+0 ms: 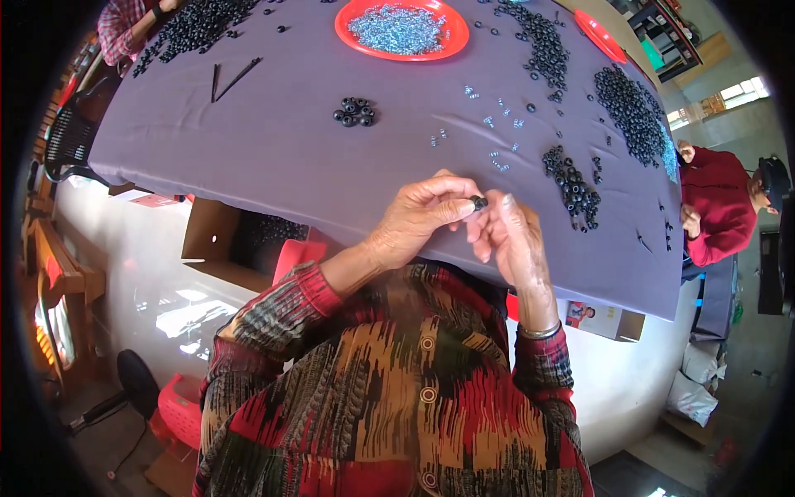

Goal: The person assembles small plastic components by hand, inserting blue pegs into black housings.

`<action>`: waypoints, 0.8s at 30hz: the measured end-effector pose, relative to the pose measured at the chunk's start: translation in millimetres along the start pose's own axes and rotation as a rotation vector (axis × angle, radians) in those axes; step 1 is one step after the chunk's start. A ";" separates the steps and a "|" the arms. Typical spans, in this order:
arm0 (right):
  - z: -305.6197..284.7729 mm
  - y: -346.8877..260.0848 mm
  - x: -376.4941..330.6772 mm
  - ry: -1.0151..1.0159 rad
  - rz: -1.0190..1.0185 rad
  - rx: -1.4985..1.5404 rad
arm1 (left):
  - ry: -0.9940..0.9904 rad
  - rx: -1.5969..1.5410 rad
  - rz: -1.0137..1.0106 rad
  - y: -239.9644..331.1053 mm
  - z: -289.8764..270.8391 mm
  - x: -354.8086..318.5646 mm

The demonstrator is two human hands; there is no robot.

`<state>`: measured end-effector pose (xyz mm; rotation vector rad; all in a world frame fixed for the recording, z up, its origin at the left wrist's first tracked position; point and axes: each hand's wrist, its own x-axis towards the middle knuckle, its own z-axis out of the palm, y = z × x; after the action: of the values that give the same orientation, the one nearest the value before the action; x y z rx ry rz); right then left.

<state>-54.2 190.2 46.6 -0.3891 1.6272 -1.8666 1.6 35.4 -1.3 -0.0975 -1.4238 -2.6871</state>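
Note:
My left hand (426, 211) pinches a small round black plastic piece (479, 202) between thumb and forefinger, above the table's near edge. Close by on its right is my right hand (515, 236), its thumb raised and its fingers loosely curled and apart. No object shows between those fingers. Ahead on the purple-grey cloth lie loose metal springs (489, 122). A small cluster of round black pieces (354, 112) sits to the left of the springs. More black pieces (577, 192) form a strip to the right of my hands.
A red plate (344, 37) heaped with springs stands at the far side. Larger piles of black pieces lie at far left (195, 29) and right (629, 112). Two thin black sticks (236, 80) rest at left. People sit at both ends. A cardboard box (207, 232) stands below.

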 end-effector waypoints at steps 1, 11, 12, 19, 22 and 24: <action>2.3 3.8 2.4 -0.040 0.066 0.070 | -0.002 0.002 0.000 -1.1 -0.6 -0.7; 10.9 14.9 -2.0 -0.151 0.129 0.442 | -0.046 -0.003 0.091 -2.5 9.6 -12.6; 12.4 14.7 -1.9 -0.140 0.145 0.489 | -0.039 0.008 0.093 -2.0 9.1 -14.3; 19.9 15.7 3.3 -0.148 0.207 0.558 | 0.027 0.041 0.173 -0.3 4.7 -14.3; 17.5 19.8 2.5 -0.263 0.198 0.434 | 0.150 0.566 0.348 18.9 -8.3 -1.3; 19.0 13.6 1.3 -0.277 0.190 0.193 | 0.292 0.825 0.412 47.5 -19.0 7.0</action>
<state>-40.4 173.9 36.9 -0.3764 1.2448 -1.7225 0.0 -7.2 27.8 0.0604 -1.9944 -1.5695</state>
